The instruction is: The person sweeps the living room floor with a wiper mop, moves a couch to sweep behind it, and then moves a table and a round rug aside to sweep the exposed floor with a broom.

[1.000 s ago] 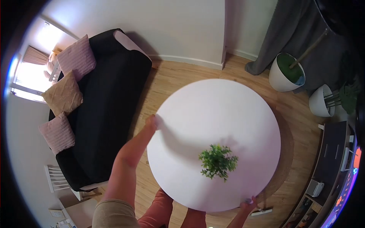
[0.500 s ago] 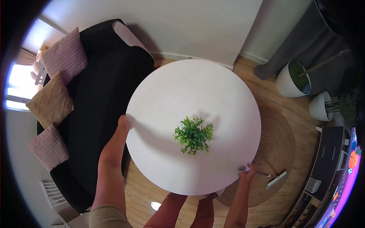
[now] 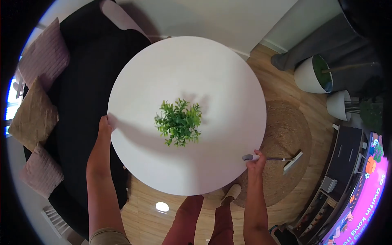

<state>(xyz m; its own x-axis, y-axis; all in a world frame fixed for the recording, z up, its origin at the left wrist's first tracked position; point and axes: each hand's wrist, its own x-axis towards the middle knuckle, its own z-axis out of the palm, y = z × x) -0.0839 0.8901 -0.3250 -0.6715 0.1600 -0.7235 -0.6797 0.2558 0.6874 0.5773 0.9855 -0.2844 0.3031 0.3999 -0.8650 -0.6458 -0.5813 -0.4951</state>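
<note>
A round white table [image 3: 183, 171] fills the middle of the head view. My left hand [image 3: 105, 122] grips its left rim, fingers partly hidden by the edge. At the lower right rim, my right hand [image 3: 255, 161] is closed around the grey and white handle of a mop [image 3: 277, 159]. The handle's grip end lies over the tabletop. Its flat white head rests on the round woven rug [image 3: 286, 183]. Near the table's centre stands a green leafy plant [image 3: 179, 121], between my two hands; its foliage hides any pot.
Left of the table is a black-covered sofa [image 3: 79, 106] with cushions [image 3: 34, 114]. Potted plants [image 3: 312, 75] stand at the right by a grey curtain [image 3: 298, 45]. A dark cabinet [image 3: 345, 153] and lit screen [image 3: 369, 196] line the right side. My legs are below the table.
My view has shifted, and the table with its plant now appears farther left and higher. Both hands keep their holds. A foot in a light slipper now shows more fully below the table.
</note>
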